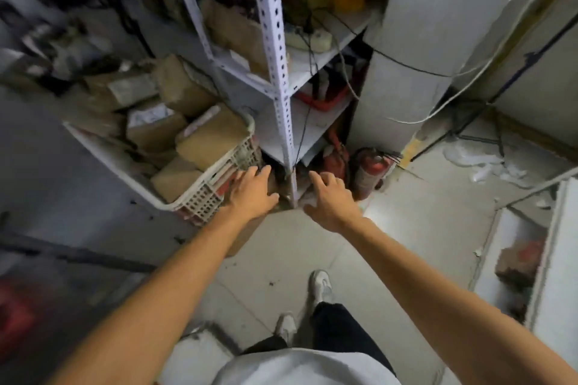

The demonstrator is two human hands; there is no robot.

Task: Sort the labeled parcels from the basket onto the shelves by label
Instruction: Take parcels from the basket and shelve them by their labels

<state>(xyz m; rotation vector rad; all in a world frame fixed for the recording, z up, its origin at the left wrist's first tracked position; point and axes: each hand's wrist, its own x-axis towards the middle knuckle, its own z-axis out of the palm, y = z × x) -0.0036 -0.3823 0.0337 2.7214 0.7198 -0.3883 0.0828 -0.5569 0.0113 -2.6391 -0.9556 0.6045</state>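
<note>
A white plastic basket (200, 187) stands on the floor at the left, filled with several brown parcels (212, 137), some with white labels. A white perforated metal shelf unit (275, 50) rises just right of it and holds more brown parcels (237, 28). My left hand (253, 194) reaches forward with fingers spread, just beside the basket's near right corner, holding nothing. My right hand (331, 200) stretches out on the other side of the shelf post, fingers relaxed and empty. A brown box (250, 231) lies low under my left wrist, mostly hidden.
A red fire extinguisher (369, 172) stands on the floor by a white pillar (406, 56). Cables and a power strip (309, 37) lie on the shelf. A low white unit (550, 259) sits at the right. My feet (319, 284) stand on grey floor tiles.
</note>
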